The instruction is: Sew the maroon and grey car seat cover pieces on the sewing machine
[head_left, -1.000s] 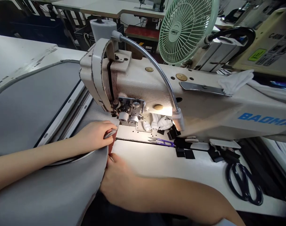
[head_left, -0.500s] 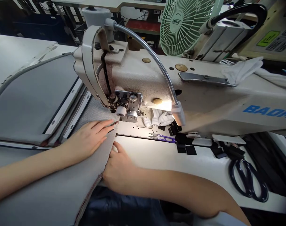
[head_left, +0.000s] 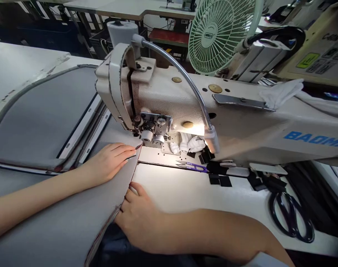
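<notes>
A grey mesh fabric panel [head_left: 82, 218] with a reddish-brown raw edge runs under the head of a sewing machine [head_left: 169, 96]. My left hand [head_left: 107, 163] lies flat on it, fingers stretched toward the needle area. By those fingertips shows a short dark strip; what it is I cannot make out. Lower along the same edge, my right hand [head_left: 142, 215] grips the fabric, its fingers curled around the border and partly hidden beneath. The needle and presser foot are mostly hidden behind the machine's front parts.
Purple thread snips [head_left: 195, 167], black fabric squares [head_left: 220, 180] and white gloves [head_left: 195, 143] lie right of the needle area. Large black-handled scissors [head_left: 291, 217] rest farther right. A green fan [head_left: 210, 35] stands behind the machine. A lamp [head_left: 211, 139] hangs in front of its arm.
My right hand has slid down along the fabric edge, toward my body. The left hand stays close to the needle area. The view has shifted slightly.
</notes>
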### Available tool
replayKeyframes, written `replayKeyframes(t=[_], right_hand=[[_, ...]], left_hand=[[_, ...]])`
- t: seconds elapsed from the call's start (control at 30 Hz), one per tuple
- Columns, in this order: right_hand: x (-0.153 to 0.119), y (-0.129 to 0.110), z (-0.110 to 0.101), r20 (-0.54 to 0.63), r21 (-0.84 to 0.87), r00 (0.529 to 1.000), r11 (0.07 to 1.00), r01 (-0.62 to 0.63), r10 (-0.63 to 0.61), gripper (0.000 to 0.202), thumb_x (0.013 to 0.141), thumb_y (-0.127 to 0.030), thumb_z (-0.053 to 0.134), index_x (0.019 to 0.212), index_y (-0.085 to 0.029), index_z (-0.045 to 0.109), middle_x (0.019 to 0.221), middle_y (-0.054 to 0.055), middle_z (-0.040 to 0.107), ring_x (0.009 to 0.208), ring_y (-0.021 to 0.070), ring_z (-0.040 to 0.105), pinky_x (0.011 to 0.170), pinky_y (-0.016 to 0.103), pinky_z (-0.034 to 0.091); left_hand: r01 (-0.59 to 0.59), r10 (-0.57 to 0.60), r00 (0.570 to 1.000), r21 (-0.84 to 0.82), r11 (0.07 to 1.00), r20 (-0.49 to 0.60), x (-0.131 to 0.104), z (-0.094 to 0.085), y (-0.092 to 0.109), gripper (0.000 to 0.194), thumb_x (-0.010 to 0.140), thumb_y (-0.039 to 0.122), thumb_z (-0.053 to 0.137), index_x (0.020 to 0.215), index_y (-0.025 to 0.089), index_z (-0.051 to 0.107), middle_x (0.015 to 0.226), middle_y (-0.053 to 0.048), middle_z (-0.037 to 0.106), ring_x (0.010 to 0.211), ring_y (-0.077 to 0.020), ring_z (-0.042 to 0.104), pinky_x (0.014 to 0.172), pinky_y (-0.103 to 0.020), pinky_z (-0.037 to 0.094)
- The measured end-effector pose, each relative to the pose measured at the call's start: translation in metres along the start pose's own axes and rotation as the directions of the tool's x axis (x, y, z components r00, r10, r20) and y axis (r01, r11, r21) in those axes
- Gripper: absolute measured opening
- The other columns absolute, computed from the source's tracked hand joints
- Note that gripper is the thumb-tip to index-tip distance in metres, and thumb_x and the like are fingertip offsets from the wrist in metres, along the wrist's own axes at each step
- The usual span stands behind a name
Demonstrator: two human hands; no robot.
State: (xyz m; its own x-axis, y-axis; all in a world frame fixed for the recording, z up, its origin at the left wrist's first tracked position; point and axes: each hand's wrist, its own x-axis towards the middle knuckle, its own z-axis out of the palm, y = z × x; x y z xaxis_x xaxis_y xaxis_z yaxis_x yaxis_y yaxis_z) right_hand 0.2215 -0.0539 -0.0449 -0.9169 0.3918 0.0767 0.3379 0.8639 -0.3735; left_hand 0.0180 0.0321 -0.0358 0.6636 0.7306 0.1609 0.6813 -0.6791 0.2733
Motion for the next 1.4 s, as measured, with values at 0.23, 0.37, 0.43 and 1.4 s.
replayKeyframes(t=[0.23, 0.37, 0.43, 1.4], right_hand=[[0.006, 0.012, -0.002, 0.031, -0.021, 0.998, 0.999, -0.05, 0.051, 0.004, 0.078, -0.019, 0.067, 0.081, -0.021, 0.067, 0.08, 0.004, 0.067, 0.097, 0.0255, 0.053, 0.11, 0.049, 0.028], [0.008, 0.017, 0.003, -0.048, -0.035, 0.997, 0.998, -0.058, 0.057, 0.007, 0.077, -0.016, 0.065, 0.082, -0.021, 0.066, 0.078, 0.003, 0.066, 0.095, 0.0241, 0.053, 0.108, 0.048, 0.029], [0.008, 0.019, 0.005, -0.079, -0.045, 0.996, 0.998, -0.054, 0.05, 0.007, 0.076, -0.016, 0.065, 0.082, -0.02, 0.066, 0.077, 0.003, 0.065, 0.093, 0.0236, 0.052, 0.107, 0.047, 0.029], [0.013, 0.022, 0.009, -0.181, -0.108, 0.982, 0.991, -0.083, 0.062, 0.013, 0.083, -0.011, 0.061, 0.08, -0.021, 0.067, 0.073, 0.003, 0.064, 0.087, 0.021, 0.051, 0.099, 0.044, 0.033]], left_hand=[[-0.001, 0.002, 1.0, 0.04, 0.999, -0.012, 0.015, 0.002, -0.011, 0.035, 0.097, 0.018, 0.041, 0.128, 0.016, 0.059, 0.128, -0.01, 0.065, 0.119, -0.0254, 0.057, 0.101, -0.043, 0.048], [0.013, -0.013, 1.0, 0.053, 0.999, -0.008, 0.02, 0.003, -0.015, 0.035, 0.096, 0.016, 0.043, 0.127, 0.017, 0.06, 0.125, -0.01, 0.067, 0.118, -0.0255, 0.058, 0.1, -0.043, 0.048], [0.016, -0.016, 1.0, 0.057, 0.998, -0.005, 0.021, 0.004, -0.015, 0.035, 0.096, 0.016, 0.043, 0.127, 0.018, 0.06, 0.124, -0.01, 0.067, 0.118, -0.0254, 0.058, 0.099, -0.043, 0.048], [0.019, -0.025, 0.999, 0.254, 0.967, 0.022, 0.029, 0.004, -0.002, 0.048, 0.092, 0.009, 0.041, 0.136, 0.014, 0.059, 0.13, -0.012, 0.065, 0.119, -0.0274, 0.057, 0.096, -0.043, 0.047]])
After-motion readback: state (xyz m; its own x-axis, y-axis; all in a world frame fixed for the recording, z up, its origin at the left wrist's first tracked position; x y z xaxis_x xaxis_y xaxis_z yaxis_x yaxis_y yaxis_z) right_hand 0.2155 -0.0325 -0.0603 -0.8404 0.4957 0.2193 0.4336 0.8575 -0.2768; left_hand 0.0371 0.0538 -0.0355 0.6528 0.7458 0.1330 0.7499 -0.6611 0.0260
